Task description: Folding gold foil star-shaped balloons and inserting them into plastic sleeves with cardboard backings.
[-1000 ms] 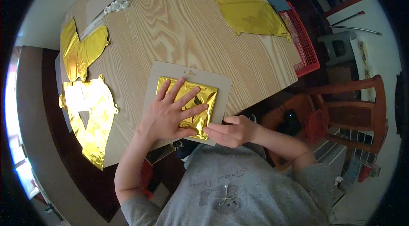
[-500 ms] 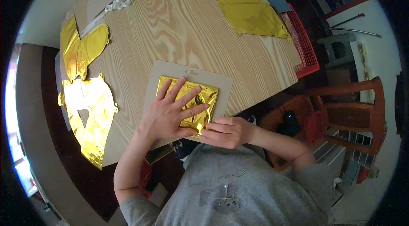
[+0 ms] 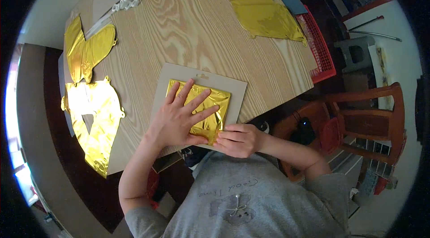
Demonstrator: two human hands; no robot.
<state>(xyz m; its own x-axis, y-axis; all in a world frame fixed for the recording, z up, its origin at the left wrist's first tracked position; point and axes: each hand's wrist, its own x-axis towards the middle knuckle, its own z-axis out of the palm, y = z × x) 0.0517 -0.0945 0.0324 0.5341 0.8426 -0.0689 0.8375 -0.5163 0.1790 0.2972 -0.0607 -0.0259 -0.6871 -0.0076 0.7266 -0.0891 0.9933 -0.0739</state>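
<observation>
A folded gold foil balloon lies as a shiny square on a grey backing card with a hanging slot at its top. My left hand presses flat on the foil, its fingers spread. At the foil's lower right corner, my right hand has its fingers curled and pinched on the edge; the fingertips are partly hidden. To the left, two flat gold foil balloons, one above the other, lie along the table edge: an upper one and a lower one.
More flat gold foil covers the far right of the wooden table. Small white rolls sit at the far left by clear plastic. A red basket stands beyond the right edge, and a wooden chair is at the right.
The card and foil have shifted very slightly to the right under my hands. My right hand's fingers have moved slightly at the corner; my left hand stays flat on the foil.
</observation>
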